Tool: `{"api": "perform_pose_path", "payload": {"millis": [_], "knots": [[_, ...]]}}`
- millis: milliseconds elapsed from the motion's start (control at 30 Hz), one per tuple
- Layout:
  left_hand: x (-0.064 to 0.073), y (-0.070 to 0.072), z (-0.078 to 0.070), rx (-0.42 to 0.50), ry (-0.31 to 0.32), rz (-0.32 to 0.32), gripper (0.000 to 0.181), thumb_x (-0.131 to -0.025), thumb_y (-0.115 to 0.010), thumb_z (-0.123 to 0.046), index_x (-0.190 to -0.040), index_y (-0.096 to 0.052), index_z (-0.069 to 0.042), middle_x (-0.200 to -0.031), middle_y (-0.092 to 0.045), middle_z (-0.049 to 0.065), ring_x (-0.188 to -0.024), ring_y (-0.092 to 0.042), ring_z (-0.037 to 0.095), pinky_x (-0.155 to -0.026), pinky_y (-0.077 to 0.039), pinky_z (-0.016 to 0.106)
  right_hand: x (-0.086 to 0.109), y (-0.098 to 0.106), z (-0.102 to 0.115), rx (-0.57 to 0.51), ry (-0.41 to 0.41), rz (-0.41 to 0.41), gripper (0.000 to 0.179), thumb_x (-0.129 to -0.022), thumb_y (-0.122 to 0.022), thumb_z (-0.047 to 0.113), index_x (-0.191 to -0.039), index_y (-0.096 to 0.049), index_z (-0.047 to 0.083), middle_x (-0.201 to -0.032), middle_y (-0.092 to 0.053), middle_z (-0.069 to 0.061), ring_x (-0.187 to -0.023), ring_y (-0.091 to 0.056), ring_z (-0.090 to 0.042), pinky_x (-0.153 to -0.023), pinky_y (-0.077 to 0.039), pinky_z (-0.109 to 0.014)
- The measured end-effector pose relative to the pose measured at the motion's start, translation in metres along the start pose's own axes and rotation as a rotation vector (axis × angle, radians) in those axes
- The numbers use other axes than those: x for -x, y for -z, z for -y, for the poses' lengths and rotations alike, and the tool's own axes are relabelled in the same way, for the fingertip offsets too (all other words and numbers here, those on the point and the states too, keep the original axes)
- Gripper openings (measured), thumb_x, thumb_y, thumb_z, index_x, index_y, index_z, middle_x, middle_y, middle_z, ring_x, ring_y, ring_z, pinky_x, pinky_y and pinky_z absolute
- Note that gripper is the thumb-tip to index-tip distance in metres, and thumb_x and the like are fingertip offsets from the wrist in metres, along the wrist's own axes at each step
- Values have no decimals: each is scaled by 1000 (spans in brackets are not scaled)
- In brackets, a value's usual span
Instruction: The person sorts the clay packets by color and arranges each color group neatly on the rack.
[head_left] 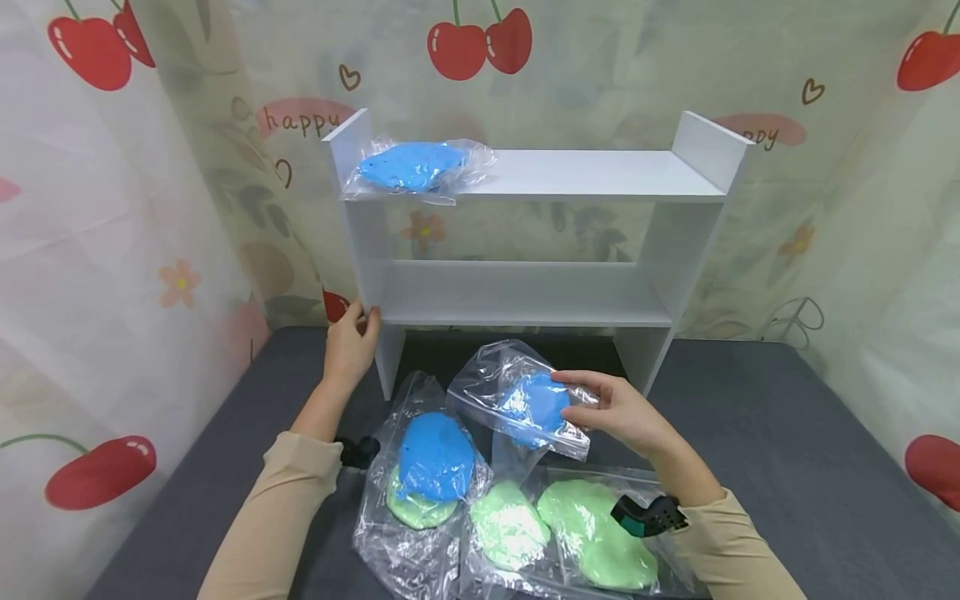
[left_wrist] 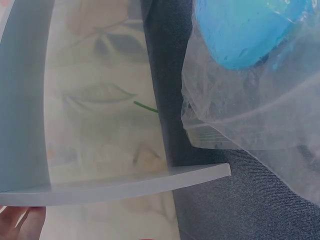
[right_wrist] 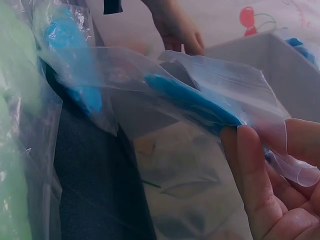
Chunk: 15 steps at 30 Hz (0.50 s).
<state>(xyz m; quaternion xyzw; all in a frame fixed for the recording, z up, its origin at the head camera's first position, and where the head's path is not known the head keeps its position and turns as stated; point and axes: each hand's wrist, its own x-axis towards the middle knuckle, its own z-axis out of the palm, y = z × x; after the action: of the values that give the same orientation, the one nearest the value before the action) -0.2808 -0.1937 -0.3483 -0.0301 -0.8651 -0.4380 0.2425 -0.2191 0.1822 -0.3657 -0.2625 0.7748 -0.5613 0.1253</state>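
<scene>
My right hand (head_left: 618,412) pinches the edge of a clear zip bag holding a flat blue lump (head_left: 536,404), lifted in front of the shelf. In the right wrist view the thumb and fingers grip the bag's plastic around the end of the blue lump (right_wrist: 192,100). My left hand (head_left: 350,346) touches the outer side of the white shelf's left panel (head_left: 367,250), near the middle board. Its fingertips (left_wrist: 32,220) meet the panel in the left wrist view. Another bagged blue lump (head_left: 412,166) lies on the top board's left end.
On the dark table (head_left: 750,417), nearer me, a bagged blue lump (head_left: 435,457) lies over a green one (head_left: 416,507). Bagged green lumps (head_left: 596,533) lie to their right. Patterned cloth (head_left: 570,83) hangs behind the shelf and at both sides. A looped cord (head_left: 798,321) is at the back right.
</scene>
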Motion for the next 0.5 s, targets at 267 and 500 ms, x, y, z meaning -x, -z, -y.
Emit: {"api": "perform_pose_path", "payload": {"millis": [267, 500], "knots": [[0, 0, 0, 4, -3, 5, 40, -98, -45, -24, -134, -49, -8, -124, -60, 22, -109, -62, 35, -81, -52, 50, 2, 1, 9, -11, 18, -9, 53, -89, -63, 13, -138, -43, 3, -146, -37, -18, -75, -66, -9, -69, -54, -28], [0, -1, 0, 4, -1, 2, 40, -98, -45, -24, -134, -49, -8, -123, -60, 22, -109, -62, 35, -80, -53, 50, 3, 1, 17, -7, 19, -32, 54, -89, -63, 14, -138, -43, 5, -145, -39, -13, -75, -66, -7, -70, -54, -29]]}}
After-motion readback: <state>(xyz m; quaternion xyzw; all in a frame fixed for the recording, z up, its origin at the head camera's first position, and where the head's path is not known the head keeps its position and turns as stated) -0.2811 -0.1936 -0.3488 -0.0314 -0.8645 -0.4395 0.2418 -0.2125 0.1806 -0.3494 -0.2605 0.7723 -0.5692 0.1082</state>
